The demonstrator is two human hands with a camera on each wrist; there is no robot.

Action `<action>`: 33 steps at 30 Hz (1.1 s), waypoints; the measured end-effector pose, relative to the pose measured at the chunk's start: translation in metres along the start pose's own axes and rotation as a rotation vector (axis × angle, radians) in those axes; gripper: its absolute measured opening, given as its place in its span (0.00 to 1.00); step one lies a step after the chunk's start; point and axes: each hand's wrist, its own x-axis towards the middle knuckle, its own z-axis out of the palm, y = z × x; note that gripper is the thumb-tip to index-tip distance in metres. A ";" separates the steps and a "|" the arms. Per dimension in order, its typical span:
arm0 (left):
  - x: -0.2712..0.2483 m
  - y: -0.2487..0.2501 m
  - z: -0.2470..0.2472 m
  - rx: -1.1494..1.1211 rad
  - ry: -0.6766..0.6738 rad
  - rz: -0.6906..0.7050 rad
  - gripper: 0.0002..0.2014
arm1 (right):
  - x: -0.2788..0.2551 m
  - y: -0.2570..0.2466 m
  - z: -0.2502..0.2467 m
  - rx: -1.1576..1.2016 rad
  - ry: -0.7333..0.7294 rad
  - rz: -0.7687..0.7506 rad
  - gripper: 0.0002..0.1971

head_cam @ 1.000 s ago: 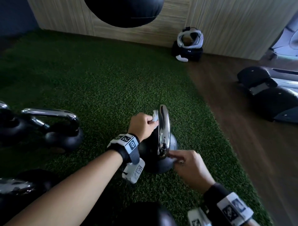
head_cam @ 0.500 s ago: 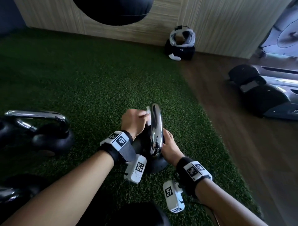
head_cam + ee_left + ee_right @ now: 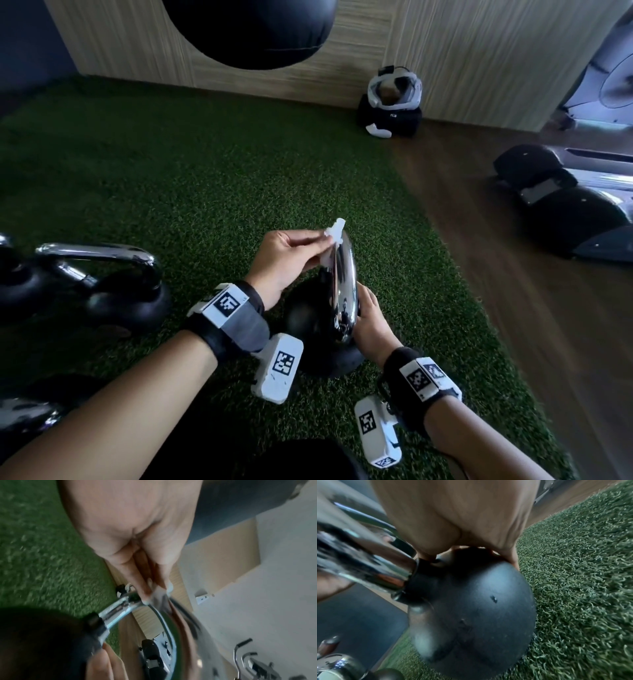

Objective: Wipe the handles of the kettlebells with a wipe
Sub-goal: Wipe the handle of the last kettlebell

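Observation:
A black kettlebell with a chrome handle stands on green turf in the head view. My left hand pinches a small white wipe against the far top of that handle; the left wrist view shows the fingertips pressing the wipe on the chrome bar. My right hand grips the kettlebell at the near base of the handle. In the right wrist view its fingers lie on the black ball beside the chrome stem.
More kettlebells with chrome handles stand on the turf at the left. A black punching bag hangs overhead. A headgear on a black bag sits by the wooden wall. Gym machines stand on the wooden floor at the right.
My right hand moved from pinching the near end of the handle to gripping the kettlebell beside it. My left hand slid the wipe up along the far part of the handle.

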 end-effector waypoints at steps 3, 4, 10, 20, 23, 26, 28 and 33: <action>-0.007 0.011 -0.012 0.128 -0.118 0.002 0.08 | 0.001 0.006 0.003 -0.002 0.009 -0.019 0.48; -0.007 0.011 -0.012 0.135 -0.108 0.006 0.09 | 0.002 0.006 0.003 -0.015 0.009 -0.029 0.48; -0.025 -0.002 -0.004 -0.084 -0.038 0.017 0.05 | 0.005 0.011 0.003 -0.010 0.017 -0.057 0.48; -0.042 -0.026 -0.040 0.391 -0.488 0.158 0.13 | 0.007 0.015 0.004 -0.023 0.024 -0.063 0.43; -0.050 -0.028 -0.043 0.550 -0.524 0.220 0.10 | 0.006 0.014 0.002 -0.036 0.019 -0.056 0.45; -0.052 -0.020 -0.040 0.638 -0.515 0.307 0.09 | 0.007 0.016 0.002 -0.046 0.019 -0.067 0.35; -0.053 -0.023 -0.040 0.711 -0.497 0.336 0.07 | 0.007 0.018 0.003 -0.054 0.028 -0.079 0.34; -0.054 -0.039 -0.041 0.851 -0.520 0.352 0.05 | 0.006 0.017 0.002 -0.061 0.036 -0.074 0.33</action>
